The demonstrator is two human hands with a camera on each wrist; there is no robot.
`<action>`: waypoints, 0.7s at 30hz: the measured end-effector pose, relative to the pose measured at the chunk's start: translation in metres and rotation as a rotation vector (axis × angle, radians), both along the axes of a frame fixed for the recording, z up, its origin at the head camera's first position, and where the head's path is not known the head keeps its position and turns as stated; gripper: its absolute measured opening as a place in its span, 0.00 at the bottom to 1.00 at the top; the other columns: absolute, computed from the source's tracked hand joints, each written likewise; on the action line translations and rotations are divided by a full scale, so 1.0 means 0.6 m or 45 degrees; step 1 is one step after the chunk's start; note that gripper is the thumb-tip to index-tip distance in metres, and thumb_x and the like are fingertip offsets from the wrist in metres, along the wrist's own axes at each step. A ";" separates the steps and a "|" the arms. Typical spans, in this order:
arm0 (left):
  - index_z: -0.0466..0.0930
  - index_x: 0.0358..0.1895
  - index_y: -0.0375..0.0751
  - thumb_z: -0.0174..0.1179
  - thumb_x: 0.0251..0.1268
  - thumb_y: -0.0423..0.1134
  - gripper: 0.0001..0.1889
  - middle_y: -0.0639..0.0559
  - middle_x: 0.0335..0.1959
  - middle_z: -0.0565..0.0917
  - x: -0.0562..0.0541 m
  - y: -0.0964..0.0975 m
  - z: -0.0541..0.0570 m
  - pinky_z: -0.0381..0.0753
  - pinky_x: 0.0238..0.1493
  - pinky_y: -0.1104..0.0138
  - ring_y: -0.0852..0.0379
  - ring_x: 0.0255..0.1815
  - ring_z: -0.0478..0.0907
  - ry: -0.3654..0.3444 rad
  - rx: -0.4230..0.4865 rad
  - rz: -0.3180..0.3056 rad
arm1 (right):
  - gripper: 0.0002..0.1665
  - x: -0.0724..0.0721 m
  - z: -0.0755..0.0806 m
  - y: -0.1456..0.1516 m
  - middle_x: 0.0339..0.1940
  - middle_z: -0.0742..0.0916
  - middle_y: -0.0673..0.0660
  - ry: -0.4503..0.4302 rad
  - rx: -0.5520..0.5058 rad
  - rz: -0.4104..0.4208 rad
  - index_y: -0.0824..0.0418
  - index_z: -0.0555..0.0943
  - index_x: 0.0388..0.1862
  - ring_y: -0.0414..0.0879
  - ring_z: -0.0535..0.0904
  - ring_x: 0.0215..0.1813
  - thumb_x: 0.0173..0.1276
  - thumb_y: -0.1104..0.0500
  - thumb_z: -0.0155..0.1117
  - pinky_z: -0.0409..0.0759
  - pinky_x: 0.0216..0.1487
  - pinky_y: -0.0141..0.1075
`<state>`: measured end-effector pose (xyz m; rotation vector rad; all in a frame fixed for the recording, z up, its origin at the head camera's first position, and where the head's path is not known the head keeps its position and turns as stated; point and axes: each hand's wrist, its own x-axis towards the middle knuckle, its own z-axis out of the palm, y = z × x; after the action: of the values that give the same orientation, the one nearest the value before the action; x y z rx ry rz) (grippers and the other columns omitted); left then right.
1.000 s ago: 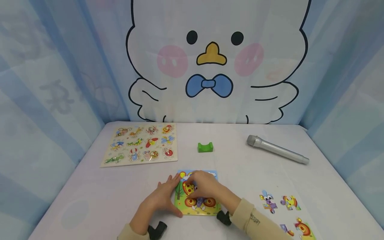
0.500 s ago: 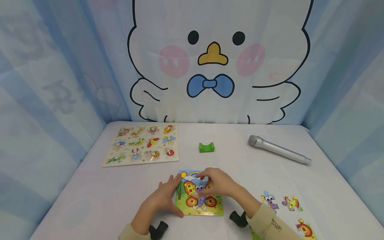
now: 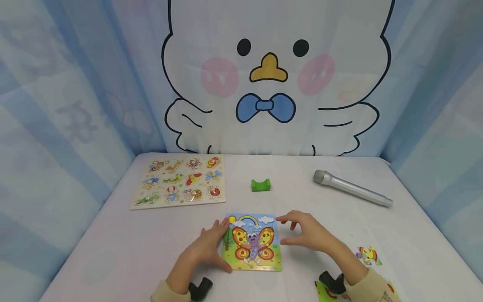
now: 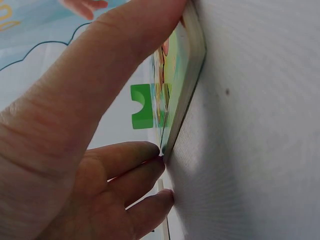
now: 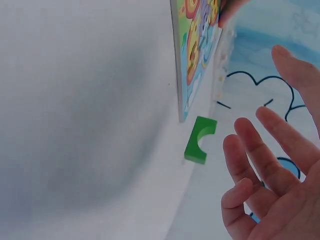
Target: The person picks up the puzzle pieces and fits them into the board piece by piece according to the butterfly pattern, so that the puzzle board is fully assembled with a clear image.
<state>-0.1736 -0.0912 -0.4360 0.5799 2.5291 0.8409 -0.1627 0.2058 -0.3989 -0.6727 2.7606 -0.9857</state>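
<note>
A square butterfly puzzle board [image 3: 256,265] lies in front of me in the head view, its picture showing a butterfly under a rainbow. My left hand [image 3: 205,248] is spread along its left side, fingertips at the far corner and thumb at the near one. In the left wrist view the thumb [image 4: 107,55] lies across the board's edge [image 4: 192,75], with its fingers straight. Just off the board's right edge is my right hand [image 3: 309,231], thumb and fingers apart and nothing between them. The right wrist view shows its fingers [image 5: 267,162] loosely bent.
A wooden insect puzzle [image 3: 177,201] lies at the back left. Behind the butterfly board stands a green notched block [image 3: 260,186]. A silver microphone [image 3: 352,188] lies at the back right. Loose puzzle pieces, one yellow and red piece [image 3: 370,255] among them, lie right of my right hand, partly under the sleeve.
My right hand has lifted away from over the board and moved right, leaving the butterfly picture in full view. The left hand has stayed at the board's left side.
</note>
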 end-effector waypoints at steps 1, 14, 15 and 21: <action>0.54 0.69 0.33 0.78 0.25 0.50 0.61 0.42 0.71 0.52 0.000 0.000 0.000 0.40 0.65 0.38 0.39 0.71 0.43 0.000 0.000 -0.001 | 0.31 0.003 0.000 0.008 0.43 0.82 0.55 0.005 0.001 -0.011 0.61 0.78 0.53 0.46 0.73 0.36 0.50 0.52 0.73 0.75 0.33 0.39; 0.54 0.69 0.34 0.78 0.25 0.50 0.60 0.43 0.71 0.52 0.003 0.000 0.002 0.40 0.65 0.39 0.40 0.71 0.43 -0.017 -0.005 0.018 | 0.31 0.042 -0.001 0.096 0.42 0.81 0.53 0.086 0.015 -0.099 0.60 0.77 0.52 0.45 0.73 0.36 0.49 0.50 0.73 0.74 0.30 0.34; 0.54 0.69 0.34 0.78 0.25 0.50 0.60 0.43 0.71 0.52 0.003 0.000 0.002 0.40 0.65 0.39 0.40 0.71 0.43 -0.014 -0.003 0.017 | 0.32 0.045 -0.002 0.102 0.43 0.81 0.53 0.087 0.020 -0.111 0.59 0.77 0.53 0.45 0.73 0.36 0.49 0.50 0.73 0.74 0.29 0.34; 0.54 0.69 0.34 0.78 0.25 0.50 0.61 0.43 0.71 0.52 0.003 0.001 0.001 0.40 0.65 0.39 0.40 0.71 0.43 -0.003 0.013 0.015 | 0.32 0.063 -0.005 0.137 0.43 0.82 0.54 0.066 0.045 -0.155 0.60 0.78 0.52 0.41 0.73 0.35 0.49 0.49 0.73 0.72 0.28 0.33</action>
<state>-0.1717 -0.0908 -0.4352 0.5679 2.5299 0.8586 -0.1250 0.2877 -0.4022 -0.5385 2.8867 -0.9520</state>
